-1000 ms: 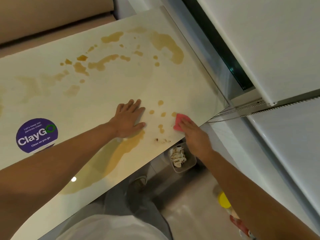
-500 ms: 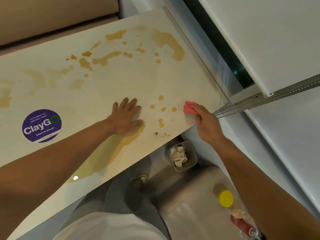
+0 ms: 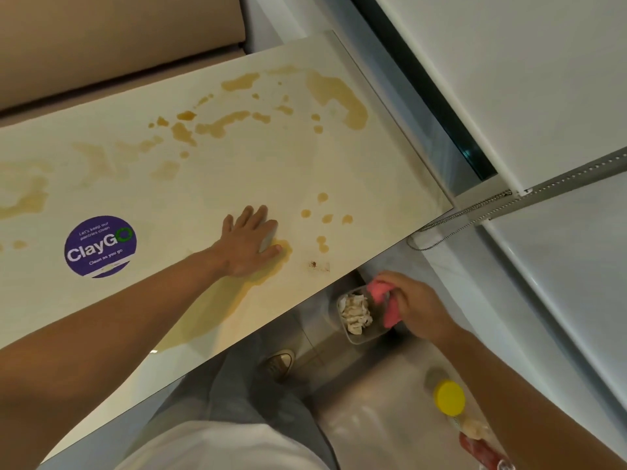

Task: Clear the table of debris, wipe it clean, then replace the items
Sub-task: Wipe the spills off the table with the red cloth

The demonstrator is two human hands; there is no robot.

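Left hand presses flat, fingers straight, on the stained cream laminate table. Right hand grips a pink cloth off the edge, above a clear plastic tub. Best wipe spills inward, avoiding drips.

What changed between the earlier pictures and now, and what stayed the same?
The right hand, gripping the pink cloth, moved off the table edge and down over the clear container on the floor. The left hand stayed pressed flat on the table; the brown spills remain unwiped.
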